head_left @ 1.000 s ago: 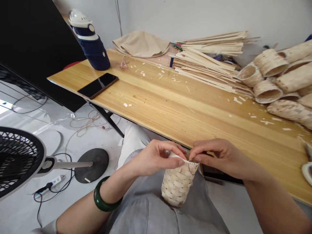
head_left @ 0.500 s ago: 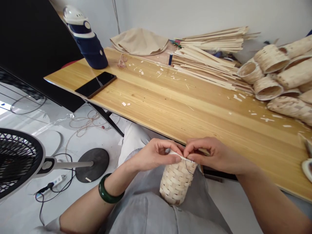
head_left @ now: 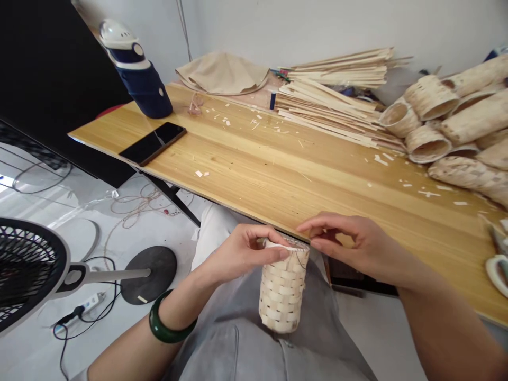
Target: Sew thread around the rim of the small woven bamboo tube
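A small woven basket (head_left: 282, 293) of pale wood strips stands upright on my lap, with dark stitches along part of its rim. My left hand (head_left: 252, 248) pinches the rim on its left side, thumb outside and fingers over the edge. A loop of dark thread (head_left: 300, 260) hangs on the outside below the rim. Just right of the basket, my right hand (head_left: 353, 238) is off the rim with thumb and forefinger apart. No needle can be made out in it.
On the wooden table (head_left: 246, 169) are a phone (head_left: 153, 143), a blue bottle (head_left: 143, 87), a thread spool (head_left: 272, 101), wood strips (head_left: 329, 114), scraps and birch-bark tubes (head_left: 428, 143). Scissors (head_left: 498, 264) lie far right. A fan (head_left: 27, 270) stands at left.
My right hand has come away from the rim and its fingers have parted. The basket has tipped more upright and shifted slightly left, still in my left hand.
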Tool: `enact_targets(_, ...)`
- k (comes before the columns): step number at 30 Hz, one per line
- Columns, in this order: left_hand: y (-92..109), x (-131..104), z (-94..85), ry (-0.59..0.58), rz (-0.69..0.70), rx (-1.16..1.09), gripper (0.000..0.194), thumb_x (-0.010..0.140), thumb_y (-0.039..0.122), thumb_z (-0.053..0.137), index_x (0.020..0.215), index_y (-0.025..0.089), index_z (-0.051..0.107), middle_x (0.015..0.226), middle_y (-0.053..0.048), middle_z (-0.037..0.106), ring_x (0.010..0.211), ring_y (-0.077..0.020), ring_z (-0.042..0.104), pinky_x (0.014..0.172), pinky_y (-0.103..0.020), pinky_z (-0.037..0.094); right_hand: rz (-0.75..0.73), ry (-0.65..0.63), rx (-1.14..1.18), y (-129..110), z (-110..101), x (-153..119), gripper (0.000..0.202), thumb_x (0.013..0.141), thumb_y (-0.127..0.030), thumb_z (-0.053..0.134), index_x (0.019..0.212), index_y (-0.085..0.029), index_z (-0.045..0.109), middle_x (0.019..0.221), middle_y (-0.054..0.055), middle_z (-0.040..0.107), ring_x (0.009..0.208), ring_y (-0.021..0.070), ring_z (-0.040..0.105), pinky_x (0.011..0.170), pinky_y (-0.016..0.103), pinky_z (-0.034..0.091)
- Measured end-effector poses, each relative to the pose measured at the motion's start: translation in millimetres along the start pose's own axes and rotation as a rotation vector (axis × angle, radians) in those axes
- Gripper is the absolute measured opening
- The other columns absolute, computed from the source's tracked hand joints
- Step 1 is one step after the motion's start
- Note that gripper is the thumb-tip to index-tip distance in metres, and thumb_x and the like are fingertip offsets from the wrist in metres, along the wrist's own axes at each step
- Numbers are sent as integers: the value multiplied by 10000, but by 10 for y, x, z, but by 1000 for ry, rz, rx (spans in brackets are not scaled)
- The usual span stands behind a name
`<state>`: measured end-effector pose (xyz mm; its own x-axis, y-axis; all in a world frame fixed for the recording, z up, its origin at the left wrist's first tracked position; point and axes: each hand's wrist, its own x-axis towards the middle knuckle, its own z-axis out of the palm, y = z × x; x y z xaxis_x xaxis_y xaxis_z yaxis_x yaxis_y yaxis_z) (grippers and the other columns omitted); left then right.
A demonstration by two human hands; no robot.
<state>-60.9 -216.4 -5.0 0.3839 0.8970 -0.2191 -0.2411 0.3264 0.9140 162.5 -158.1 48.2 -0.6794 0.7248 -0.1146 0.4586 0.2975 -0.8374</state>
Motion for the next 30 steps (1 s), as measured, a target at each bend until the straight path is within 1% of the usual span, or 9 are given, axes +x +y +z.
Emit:
enact_targets(6,137,-138,-40,344,159,257,118,792,303,750,803,188,772,844,-38,744,781,-158,654,678,-244,491,121,361,-117,2,-59,-450,209,866,-483,671,958,-311,747,890,8,740,680,143,644,540,204,501)
enact_targets(11,156,-176,-78,648,340,428,99,795,299,738,793,205,770,792,-18,722,756,-147,623,680,-254,458,216,377,-37,205,-41,-800,244,862,-486,671,994,-294,743,643,2,666,520,128,599,503,206,543)
enact_targets(14,156,-164,-77,758,405,468,103,795,294,732,792,198,770,774,-19,717,737,-143,607,685,-262,451,269,364,72,317,-46,-906,312,869,-525,643,946,-242,750,596,20,629,463,130,543,434,231,511)
enact_targets(19,144,-117,-53,754,369,381,127,791,333,734,784,212,773,774,-13,722,704,-140,581,622,-261,429,411,386,251,446,-49,-848,442,809,-581,690,998,-185,741,780,95,708,537,164,600,406,261,496)
enact_targets(21,139,-110,-41,729,334,321,136,783,359,748,795,227,783,785,-9,730,701,-140,578,608,-259,426,439,504,244,531,-54,-759,476,758,-597,731,991,-182,737,811,94,719,541,152,596,434,262,505)
enact_targets(24,125,-106,-24,675,283,292,135,777,371,761,823,249,797,816,-7,743,739,-149,593,626,-258,434,408,790,267,639,-44,-620,473,712,-583,761,987,-199,729,967,100,733,735,206,669,529,287,557)
enact_targets(27,105,-97,-6,636,260,301,134,786,366,750,838,253,801,848,-14,752,786,-163,609,648,-263,439,306,1046,116,608,29,-513,347,791,-506,714,999,-228,719,1079,76,715,792,211,674,706,374,585)
enact_targets(28,101,-93,3,625,258,308,136,789,364,746,840,250,801,853,-17,752,792,-166,611,649,-265,439,227,1073,-14,558,71,-479,286,832,-461,690,1005,-235,715,1083,69,713,801,208,673,763,394,576)
enact_targets(30,97,-86,29,605,252,327,144,791,361,741,840,240,801,853,-25,749,784,-169,611,642,-269,436,-38,1011,-323,419,178,-398,162,888,-330,658,1012,-238,707,1061,62,714,888,218,669,844,405,549)
